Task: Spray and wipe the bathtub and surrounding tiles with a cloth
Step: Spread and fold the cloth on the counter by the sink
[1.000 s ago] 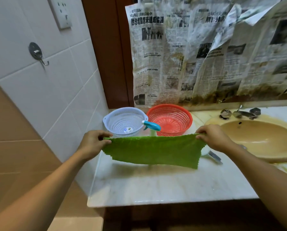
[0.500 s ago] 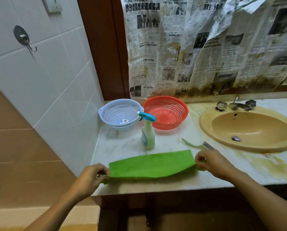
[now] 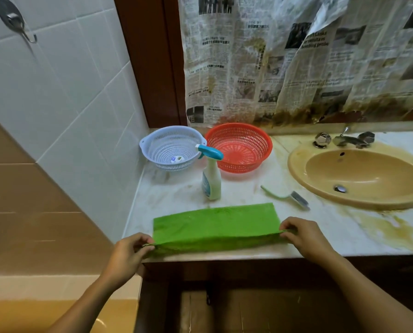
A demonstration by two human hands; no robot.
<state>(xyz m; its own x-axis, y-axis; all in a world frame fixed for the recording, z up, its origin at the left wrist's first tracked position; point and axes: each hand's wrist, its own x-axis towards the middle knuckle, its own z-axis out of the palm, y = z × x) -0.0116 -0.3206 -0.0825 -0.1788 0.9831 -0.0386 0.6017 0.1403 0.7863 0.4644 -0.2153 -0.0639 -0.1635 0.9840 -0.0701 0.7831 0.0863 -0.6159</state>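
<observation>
Folding the cloth [image 3: 216, 224] on the counter [image 3: 176, 195], or so judged: pinched it at its two near corners, left hand [image 3: 126, 254] on one, right hand [image 3: 306, 236] on the other, thumb and fingers of each clamped on the fabric. Had the far part flat on the marble, the near edge lifted and pulled taut along the front lip. Called for keeping both corners level, carrying the near edge over to meet the far one, then pressing flat into a pad fit for a palm. Noted the bottle [image 3: 211, 179] upright just behind the cloth, untouched, and a brush [image 3: 294, 198] lying near the sink [image 3: 296, 169]. Took the pale ledge at lower left for the tub [image 3: 56, 287], under the tiles [image 3: 68, 92] and well apart from the cloth; judged spraying and wiping not yet begun.

Found in the blue basket [image 3: 152, 152] only a small label or sticker at the bottom, too small to read. Found nothing in the red basket [image 3: 256, 150] beside it; could not tell whether the two touched. Found no water in the sink, only brown staining.
</observation>
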